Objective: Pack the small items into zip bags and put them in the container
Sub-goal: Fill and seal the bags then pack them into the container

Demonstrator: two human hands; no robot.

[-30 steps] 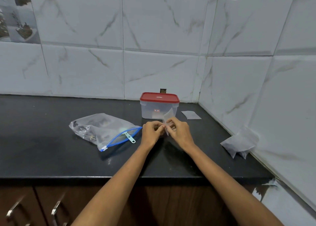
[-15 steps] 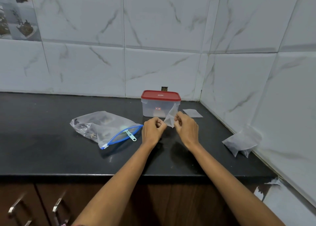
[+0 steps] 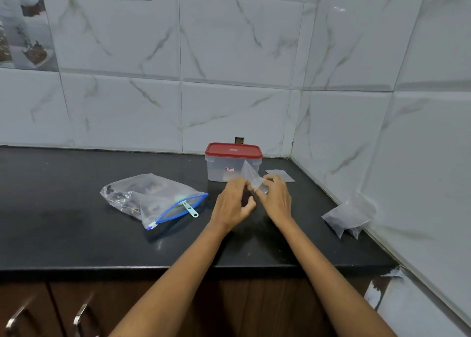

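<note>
Hands meet over the black counter [image 3: 63, 234], just in front of the container [image 3: 233, 166]. The left hand [image 3: 233, 204] and the right hand [image 3: 276, 200] each have a grip on a small clear zip bag [image 3: 251, 177], pinching it between curled fingers; its upper corner stands up against the container's wall. What the bag holds is too blurred to tell. The container is clear with its red lid [image 3: 233, 150] on, standing near the back wall. To the left lies a large bag [image 3: 150, 196] with a blue zipper, dark small items inside. A flat bag [image 3: 280, 175] lies right of the container, and a heap of bags [image 3: 348, 215] rests against the right wall.
</note>
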